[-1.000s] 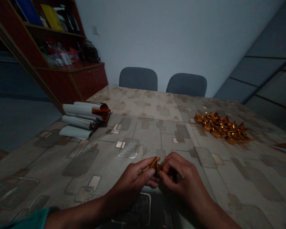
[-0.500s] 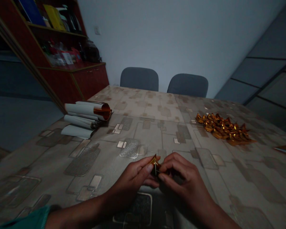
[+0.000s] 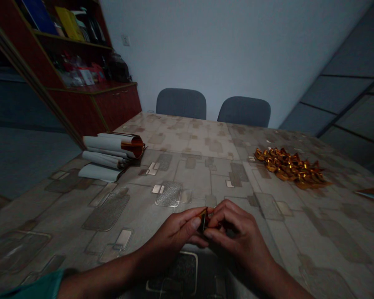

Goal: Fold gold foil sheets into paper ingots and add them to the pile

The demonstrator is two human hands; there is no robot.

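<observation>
Between my two hands, just above the near part of the table, is a small folded piece of gold foil paper (image 3: pixel 203 216). My left hand (image 3: pixel 182 227) grips it from the left, with the thumb pressed on its near face. My right hand (image 3: pixel 233 226) pinches its right side with thumb and fingertips. Fingers cover much of the piece, so its full shape is hidden. Several shiny folded gold paper pieces (image 3: pixel 291 166) lie clustered on the table at the right.
A rolled stack of paper sheets (image 3: pixel 107 155), white outside and gold inside, rests at the left of the patterned table (image 3: pixel 202 174). One flat gold-and-white piece (image 3: pixel 372 194) is at the right edge. Two grey chairs (image 3: pixel 181 102) stand beyond, beside a red-brown cabinet (image 3: pixel 116 104).
My right fingertips have moved slightly left, closer against the gold paper. Its pointed tip, which stood up above my left thumb, now shows less. The view has shifted a little.
</observation>
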